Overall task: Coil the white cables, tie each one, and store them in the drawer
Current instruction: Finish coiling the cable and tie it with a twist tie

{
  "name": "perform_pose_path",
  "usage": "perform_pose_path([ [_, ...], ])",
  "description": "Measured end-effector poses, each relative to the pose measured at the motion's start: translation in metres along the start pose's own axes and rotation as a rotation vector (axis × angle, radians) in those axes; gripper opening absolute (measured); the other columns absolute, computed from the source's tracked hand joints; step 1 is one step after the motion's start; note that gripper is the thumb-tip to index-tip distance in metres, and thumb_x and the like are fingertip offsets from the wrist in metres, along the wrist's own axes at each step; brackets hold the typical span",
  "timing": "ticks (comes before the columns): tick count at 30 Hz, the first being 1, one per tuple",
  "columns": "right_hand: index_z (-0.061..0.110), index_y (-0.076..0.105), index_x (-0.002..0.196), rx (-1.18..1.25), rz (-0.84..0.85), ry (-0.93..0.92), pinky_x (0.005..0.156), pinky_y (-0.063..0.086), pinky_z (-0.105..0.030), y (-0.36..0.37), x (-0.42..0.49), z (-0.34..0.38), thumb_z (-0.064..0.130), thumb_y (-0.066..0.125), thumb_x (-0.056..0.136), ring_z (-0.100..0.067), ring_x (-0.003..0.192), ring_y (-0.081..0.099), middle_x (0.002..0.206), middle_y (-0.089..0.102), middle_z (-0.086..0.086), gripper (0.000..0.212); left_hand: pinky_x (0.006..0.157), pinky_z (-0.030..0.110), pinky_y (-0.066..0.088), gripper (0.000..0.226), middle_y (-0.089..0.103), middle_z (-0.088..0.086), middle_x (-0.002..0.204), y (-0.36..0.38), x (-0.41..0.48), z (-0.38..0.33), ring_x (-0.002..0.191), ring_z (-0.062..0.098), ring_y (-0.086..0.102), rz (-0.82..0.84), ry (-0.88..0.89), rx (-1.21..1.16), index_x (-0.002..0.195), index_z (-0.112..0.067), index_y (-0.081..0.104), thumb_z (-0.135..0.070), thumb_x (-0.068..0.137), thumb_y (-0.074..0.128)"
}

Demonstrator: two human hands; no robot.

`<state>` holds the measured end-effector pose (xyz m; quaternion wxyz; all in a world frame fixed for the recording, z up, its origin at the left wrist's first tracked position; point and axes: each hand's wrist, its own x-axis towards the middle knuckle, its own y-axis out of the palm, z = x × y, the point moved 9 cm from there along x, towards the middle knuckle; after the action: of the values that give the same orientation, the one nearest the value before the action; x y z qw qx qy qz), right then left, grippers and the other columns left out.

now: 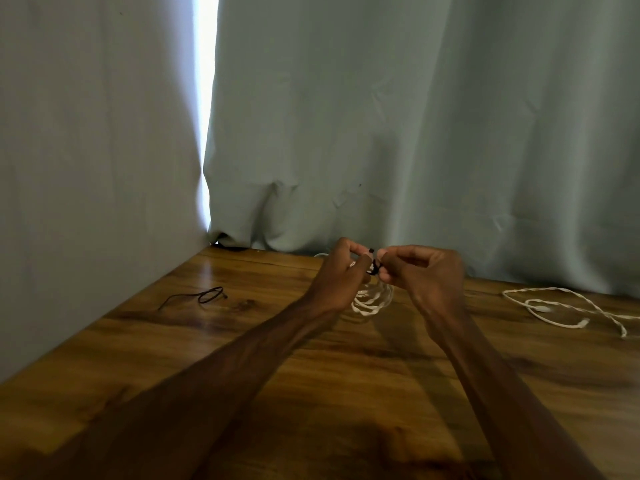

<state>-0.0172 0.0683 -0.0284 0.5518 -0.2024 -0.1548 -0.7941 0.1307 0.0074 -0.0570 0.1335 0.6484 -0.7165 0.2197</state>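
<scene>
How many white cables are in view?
2: one coiled cable in the left hand, right hand pinching its black tie; one loose cable on the table, right. Others may be hidden.

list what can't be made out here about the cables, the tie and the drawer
- Drawer: nowhere in the head view.
- Black tie: the grip of left hand and right hand covers it; knotted or not, unclear.
- Coiled white cable: top behind the hands, loops blurred.
- Loose white cable: cut off by the right edge.
</scene>
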Motion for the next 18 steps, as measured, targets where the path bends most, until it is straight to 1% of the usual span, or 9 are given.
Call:
perform_pose_path([
  [2, 0.003, 0.08, 0.09, -0.019, 0.017, 0.02, 0.067, 0.064, -0.029, 0.001, 0.0, 0.0, 0.002, 0.078, 0.085, -0.026, 0.068, 0.077, 0.076, 0.078, -0.014, 0.005, 0.076, 0.031, 0.054, 0.013, 0.071, 0.004, 0.101, -0.001, 0.003, 0.005, 0.085, 0.012, 0.068, 0.0, -0.047, -0.049, 0.113, -0.019, 0.057, -0.027, 0.104, 0.055],
  [4, 0.003, 0.08, 0.088, -0.023, 0.031, 0.041, 0.066, 0.063, -0.028, 0.002, 0.0, -0.001, 0.0, 0.077, 0.085, -0.024, 0.066, 0.076, 0.076, 0.078, -0.014, 0.005, 0.081, 0.035, 0.055, 0.012, 0.072, 0.004, 0.099, -0.002, 0.006, 0.009, 0.087, 0.014, 0.068, 0.004, -0.086, -0.096, 0.111, -0.019, 0.059, -0.026, 0.103, 0.056],
  [6, 0.004, 0.08, 0.087, -0.026, 0.051, 0.042, 0.063, 0.062, -0.027, 0.004, 0.0, 0.0, 0.0, 0.077, 0.085, -0.022, 0.065, 0.076, 0.075, 0.078, -0.013, 0.005, 0.082, 0.035, 0.055, 0.012, 0.072, 0.002, 0.095, -0.001, 0.007, 0.013, 0.087, 0.014, 0.068, 0.021, -0.11, -0.127, 0.11, -0.018, 0.062, -0.025, 0.101, 0.058],
  [10, 0.005, 0.08, 0.089, -0.054, 0.075, 0.043, 0.062, 0.062, -0.026, 0.005, -0.001, 0.001, 0.003, 0.078, 0.086, -0.021, 0.064, 0.075, 0.074, 0.078, -0.011, 0.005, 0.078, 0.031, 0.053, 0.012, 0.071, 0.001, 0.093, 0.008, 0.005, 0.013, 0.086, 0.012, 0.069, 0.094, -0.12, -0.125, 0.109, -0.019, 0.062, -0.026, 0.099, 0.059],
  [14, 0.002, 0.08, 0.089, -0.052, 0.091, 0.068, 0.059, 0.061, -0.024, 0.005, -0.001, 0.0, 0.001, 0.077, 0.086, -0.021, 0.061, 0.074, 0.074, 0.077, -0.013, 0.004, 0.083, 0.035, 0.055, 0.01, 0.072, 0.002, 0.092, 0.01, 0.002, 0.011, 0.085, 0.012, 0.069, 0.106, -0.121, -0.141, 0.107, -0.02, 0.061, -0.025, 0.099, 0.06],
  [16, 0.002, 0.08, 0.089, -0.056, 0.093, 0.075, 0.06, 0.061, -0.024, 0.004, -0.002, -0.001, 0.001, 0.077, 0.086, -0.021, 0.062, 0.074, 0.074, 0.077, -0.014, 0.004, 0.087, 0.039, 0.057, 0.008, 0.073, 0.004, 0.094, 0.009, 0.002, 0.012, 0.088, 0.015, 0.07, 0.102, -0.118, -0.122, 0.105, -0.022, 0.061, -0.025, 0.098, 0.06],
  [18, 0.002, 0.079, 0.088, -0.046, 0.094, 0.081, 0.059, 0.061, -0.023, 0.004, -0.002, -0.001, 0.001, 0.077, 0.086, -0.019, 0.06, 0.073, 0.074, 0.077, -0.014, 0.004, 0.086, 0.038, 0.057, 0.007, 0.074, 0.005, 0.096, 0.008, 0.003, 0.011, 0.09, 0.016, 0.071, 0.099, -0.11, -0.102, 0.105, -0.022, 0.061, -0.026, 0.098, 0.06],
])
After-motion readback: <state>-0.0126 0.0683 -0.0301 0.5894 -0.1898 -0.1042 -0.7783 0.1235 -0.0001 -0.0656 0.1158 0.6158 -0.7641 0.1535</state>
